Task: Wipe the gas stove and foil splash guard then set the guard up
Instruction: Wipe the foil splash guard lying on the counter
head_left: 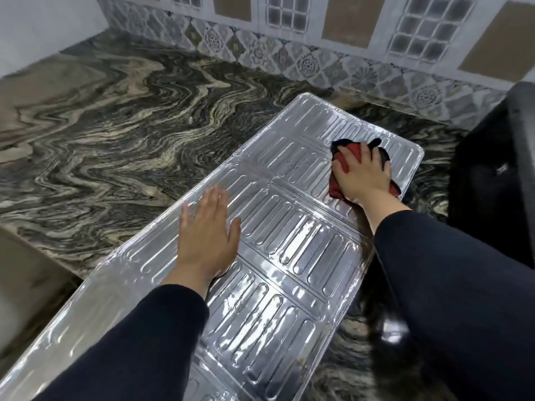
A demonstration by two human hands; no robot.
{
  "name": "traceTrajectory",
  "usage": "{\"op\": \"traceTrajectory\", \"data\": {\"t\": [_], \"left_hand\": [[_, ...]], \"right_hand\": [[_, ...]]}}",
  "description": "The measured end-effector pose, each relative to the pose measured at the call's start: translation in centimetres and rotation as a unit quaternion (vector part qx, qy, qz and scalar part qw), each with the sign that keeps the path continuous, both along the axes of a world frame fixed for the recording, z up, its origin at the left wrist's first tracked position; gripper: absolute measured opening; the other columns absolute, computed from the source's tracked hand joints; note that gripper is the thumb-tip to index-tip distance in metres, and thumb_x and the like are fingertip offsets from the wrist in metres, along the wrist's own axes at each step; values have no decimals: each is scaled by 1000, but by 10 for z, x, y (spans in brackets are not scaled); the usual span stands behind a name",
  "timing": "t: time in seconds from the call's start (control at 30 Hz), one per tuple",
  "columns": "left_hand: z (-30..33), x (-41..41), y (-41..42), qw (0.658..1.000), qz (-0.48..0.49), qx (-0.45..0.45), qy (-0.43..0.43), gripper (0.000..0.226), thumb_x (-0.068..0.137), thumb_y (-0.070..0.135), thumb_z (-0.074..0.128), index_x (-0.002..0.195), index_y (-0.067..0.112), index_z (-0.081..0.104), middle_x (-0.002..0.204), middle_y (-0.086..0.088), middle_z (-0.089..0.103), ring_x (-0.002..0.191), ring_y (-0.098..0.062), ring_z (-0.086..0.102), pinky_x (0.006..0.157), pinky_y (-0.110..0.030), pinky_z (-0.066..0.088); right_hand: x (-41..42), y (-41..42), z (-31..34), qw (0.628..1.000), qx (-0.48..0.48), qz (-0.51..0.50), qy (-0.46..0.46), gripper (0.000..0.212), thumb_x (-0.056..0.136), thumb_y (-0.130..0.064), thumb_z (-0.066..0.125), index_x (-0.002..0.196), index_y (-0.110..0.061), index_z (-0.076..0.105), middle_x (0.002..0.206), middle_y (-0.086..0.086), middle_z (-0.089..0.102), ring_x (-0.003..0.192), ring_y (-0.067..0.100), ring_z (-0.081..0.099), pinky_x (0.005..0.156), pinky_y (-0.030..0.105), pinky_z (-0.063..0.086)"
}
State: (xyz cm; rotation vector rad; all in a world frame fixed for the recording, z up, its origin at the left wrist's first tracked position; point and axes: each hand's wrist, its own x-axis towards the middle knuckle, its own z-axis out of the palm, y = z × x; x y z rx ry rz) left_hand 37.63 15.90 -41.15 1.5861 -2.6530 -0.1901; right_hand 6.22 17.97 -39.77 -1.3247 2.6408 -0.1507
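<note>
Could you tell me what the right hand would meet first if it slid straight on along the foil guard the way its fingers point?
The right hand, pressing the red cloth flat, points toward the far end of the foil splash guard. It would probably cross the guard's raised far rim first, then bare marble counter, with the tiled wall beyond.

A marble-patterned countertop [115,117] with swirling dark and cream veins runs up to a wall of patterned tiles [318,62]; a dark object [498,175] sits at the countertop's right edge.
</note>
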Motion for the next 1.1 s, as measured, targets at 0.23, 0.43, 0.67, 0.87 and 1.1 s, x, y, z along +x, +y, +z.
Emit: {"op": "traceTrajectory", "data": {"t": [0.23,0.43,0.67,0.87,1.1], "left_hand": [[19,-34,-16,999,38,15,-7,62,98,38,17,152,11,1,161,-1,-4,148,-16,-10,115,-51,-11],[14,-66,-62,998,52,25,-5,64,98,43,13,152,11,0,161,-4,-9,148,-17,-11,117,-52,-6],[7,-71,-62,999,34,-1,2,66,97,46,12,152,10,2,161,-5,-6,148,-18,-8,119,-50,-2],[10,-76,-63,999,31,-5,-6,71,92,49,-5,151,9,-6,160,-6,-12,147,-19,-13,118,-47,-5],[7,-76,-66,999,43,-10,7,80,83,53,-15,151,12,-8,159,-3,-16,146,-17,-17,116,-45,-10]], "right_hand": [[1,2,4,1000,31,3,-5,55,95,-57,13,148,-43,9,161,2,-8,147,29,-9,116,54,-3],[4,3,0,1000,2,9,14,54,95,-57,12,147,-46,11,161,1,-5,147,28,-7,117,51,-3],[-47,-14,1,997,-2,-79,3,56,93,-57,19,147,-45,14,162,4,-3,147,31,-7,117,52,-3],[-18,-99,3,965,5,-262,-16,56,97,-46,17,150,-32,11,159,17,-10,143,45,-10,112,61,-9],[-28,-169,10,987,-7,155,-25,50,97,-52,16,147,-46,15,162,-5,-3,148,23,-5,117,49,-2]]}}
